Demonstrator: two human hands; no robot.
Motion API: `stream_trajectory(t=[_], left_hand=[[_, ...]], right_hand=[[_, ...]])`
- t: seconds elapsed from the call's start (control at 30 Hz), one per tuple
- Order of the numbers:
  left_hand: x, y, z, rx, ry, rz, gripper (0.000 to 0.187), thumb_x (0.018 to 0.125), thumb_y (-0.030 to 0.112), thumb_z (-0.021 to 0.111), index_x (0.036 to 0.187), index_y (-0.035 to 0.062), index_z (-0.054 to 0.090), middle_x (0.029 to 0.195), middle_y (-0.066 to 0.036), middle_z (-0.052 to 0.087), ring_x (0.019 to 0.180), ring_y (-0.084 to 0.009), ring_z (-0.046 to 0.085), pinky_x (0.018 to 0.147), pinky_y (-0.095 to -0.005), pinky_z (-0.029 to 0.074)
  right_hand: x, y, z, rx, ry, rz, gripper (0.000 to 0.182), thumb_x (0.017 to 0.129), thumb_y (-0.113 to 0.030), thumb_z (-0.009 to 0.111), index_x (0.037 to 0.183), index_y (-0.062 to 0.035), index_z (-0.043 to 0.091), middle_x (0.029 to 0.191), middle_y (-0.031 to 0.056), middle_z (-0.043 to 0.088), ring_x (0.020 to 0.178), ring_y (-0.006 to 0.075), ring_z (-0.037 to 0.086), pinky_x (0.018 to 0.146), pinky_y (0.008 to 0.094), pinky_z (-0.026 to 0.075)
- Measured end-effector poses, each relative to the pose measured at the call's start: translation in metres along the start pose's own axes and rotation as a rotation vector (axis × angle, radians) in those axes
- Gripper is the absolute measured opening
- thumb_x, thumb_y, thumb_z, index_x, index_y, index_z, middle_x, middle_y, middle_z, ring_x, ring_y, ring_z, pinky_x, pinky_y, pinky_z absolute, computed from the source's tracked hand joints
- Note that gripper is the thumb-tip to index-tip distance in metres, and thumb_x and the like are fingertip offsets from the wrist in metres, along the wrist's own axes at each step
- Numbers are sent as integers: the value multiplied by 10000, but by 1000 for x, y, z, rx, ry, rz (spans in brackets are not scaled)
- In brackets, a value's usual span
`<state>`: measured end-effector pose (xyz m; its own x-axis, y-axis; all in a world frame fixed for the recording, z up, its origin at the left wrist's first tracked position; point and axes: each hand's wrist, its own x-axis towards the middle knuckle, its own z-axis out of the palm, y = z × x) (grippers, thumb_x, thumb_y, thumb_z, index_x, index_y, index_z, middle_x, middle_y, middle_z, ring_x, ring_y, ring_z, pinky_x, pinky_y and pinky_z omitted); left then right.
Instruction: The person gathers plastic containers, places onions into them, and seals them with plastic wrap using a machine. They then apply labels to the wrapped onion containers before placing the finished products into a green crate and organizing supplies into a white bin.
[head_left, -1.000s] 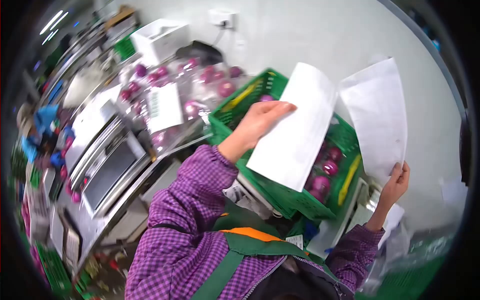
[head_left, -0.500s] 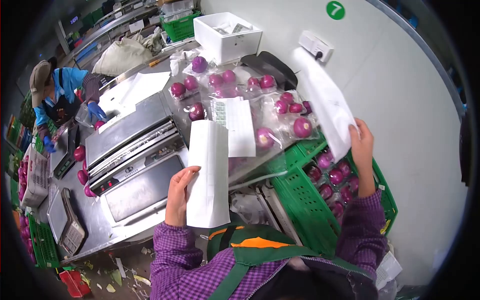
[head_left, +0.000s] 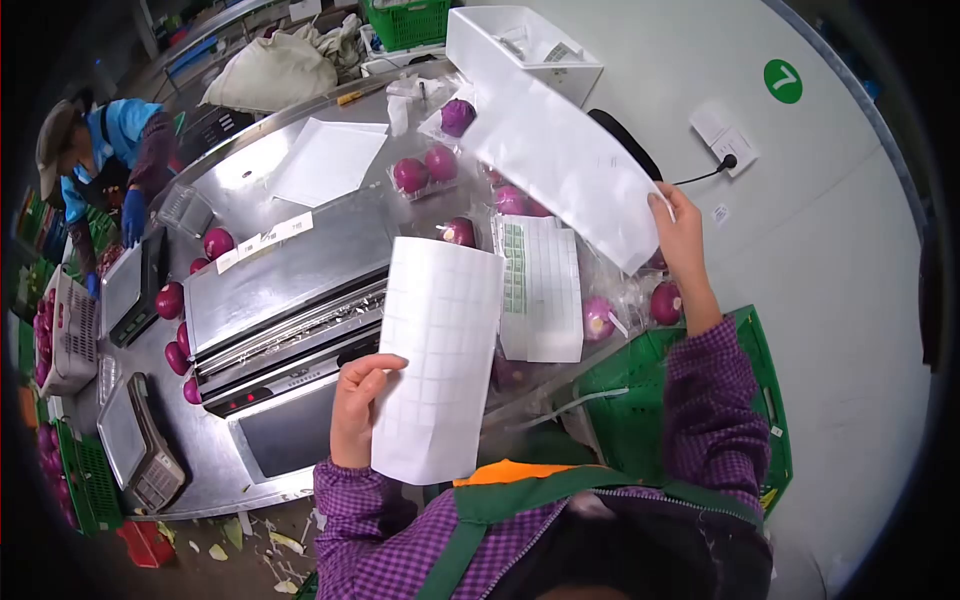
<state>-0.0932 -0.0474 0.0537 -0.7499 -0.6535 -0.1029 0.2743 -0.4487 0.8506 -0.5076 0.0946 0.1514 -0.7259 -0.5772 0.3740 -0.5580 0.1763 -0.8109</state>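
My left hand (head_left: pixel 362 405) pinches the edge of a white label sheet (head_left: pixel 440 360) marked with a faint grid, held upright above the bench front. In my right hand (head_left: pixel 682 235), the fingers grip one end of a second, longer white sheet (head_left: pixel 560 150). That sheet slants up and left over the table, hiding some wrapped onions behind it. Between the two lies a stack of label sheets (head_left: pixel 545 290), the upper one with green print. Around it are purple-red onions in clear plastic, such as a wrapped onion (head_left: pixel 598 318) and a wrapped pair (head_left: pixel 425 168).
A wrapping machine (head_left: pixel 290 290) fills the bench's middle, with loose onions (head_left: pixel 170 300) and a scale (head_left: pixel 140 445) left of it. At the back stands a white foam box (head_left: pixel 575 75). A green crate (head_left: pixel 740 400) is low right, beside the wall. A blue-gloved co-worker (head_left: pixel 125 150) works far left.
My right hand has swung its sheet left and forward, from above the green crate to over the wrapped onions. My left hand keeps its sheet. The view has shifted; the co-worker's glove has left an onion.
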Motion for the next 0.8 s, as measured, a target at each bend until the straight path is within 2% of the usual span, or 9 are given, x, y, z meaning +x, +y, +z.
stream_trajectory(t=[0.03, 0.1, 0.13, 0.27, 0.33, 0.37, 0.43, 0.6, 0.8], left_hand=[[0, 3, 1, -46, 62, -2, 291, 856, 222, 606, 990, -31, 656, 891, -83, 675, 801, -129, 630, 749, -241, 490], [5, -6, -19, -47, 54, 16, 262, 859, 195, 596, 980, -31, 653, 899, -94, 674, 796, -134, 633, 749, -239, 495], [6, -5, -19, -56, 72, 44, 248, 863, 179, 589, 983, -30, 651, 902, -97, 673, 796, -136, 634, 749, -241, 497], [15, -1, -8, -91, 82, 79, 240, 878, 180, 593, 996, -24, 640, 931, -108, 666, 819, -151, 635, 757, -254, 502], [21, -3, -3, -83, 90, 97, 267, 878, 223, 620, 993, -17, 637, 961, -124, 663, 847, -168, 634, 781, -272, 504], [22, -6, -2, -81, 83, 94, 267, 878, 223, 620, 993, -17, 637, 961, -124, 663, 847, -168, 634, 781, -272, 504], [27, -10, 5, -89, 43, 71, 268, 876, 223, 621, 995, -16, 635, 963, -126, 664, 850, -169, 634, 789, -283, 505], [39, -18, 32, -66, -30, 15, 269, 875, 223, 618, 994, -17, 633, 961, -136, 663, 846, -175, 635, 784, -283, 507], [55, -20, 73, -22, -63, -27, 276, 870, 233, 608, 981, -20, 623, 941, -135, 657, 835, -177, 633, 778, -280, 506]], right_hand=[[6, 5, 3, -1, 0, 9, 213, 905, -114, 562, 1038, 48, 602, 904, 57, 647, 811, 95, 576, 725, 239, 454], [14, 23, 9, 564, 5, 209, 278, 907, -126, 574, 1119, 55, 569, 958, 74, 649, 838, 113, 597, 740, 243, 464], [16, 37, 10, 646, -27, 236, 324, 907, -128, 579, 1169, 58, 533, 992, 91, 646, 860, 131, 607, 754, 251, 472], [2, 103, 19, 440, -35, 330, 302, 909, -122, 570, 1151, 57, 541, 975, 90, 647, 858, 128, 601, 764, 255, 469], [-6, 114, 19, 463, 87, 425, 246, 906, -116, 564, 1095, 41, 577, 953, 81, 645, 838, 123, 588, 758, 258, 462], [-11, 112, 15, 464, 95, 425, 246, 906, -116, 564, 1095, 41, 577, 953, 81, 645, 838, 123, 588, 758, 258, 462], [-24, 105, 6, 161, 177, 288, 212, 900, -113, 562, 1055, 26, 597, 932, 74, 641, 822, 119, 576, 751, 263, 454], [-45, 109, -21, 209, 241, 292, 207, 900, -115, 562, 1049, 22, 601, 920, 27, 622, 817, 87, 543, 748, 236, 433], [-63, 119, -47, 186, 299, 244, 189, 892, -122, 567, 1016, 13, 613, 894, 47, 633, 826, 109, 555, 754, 259, 439]])
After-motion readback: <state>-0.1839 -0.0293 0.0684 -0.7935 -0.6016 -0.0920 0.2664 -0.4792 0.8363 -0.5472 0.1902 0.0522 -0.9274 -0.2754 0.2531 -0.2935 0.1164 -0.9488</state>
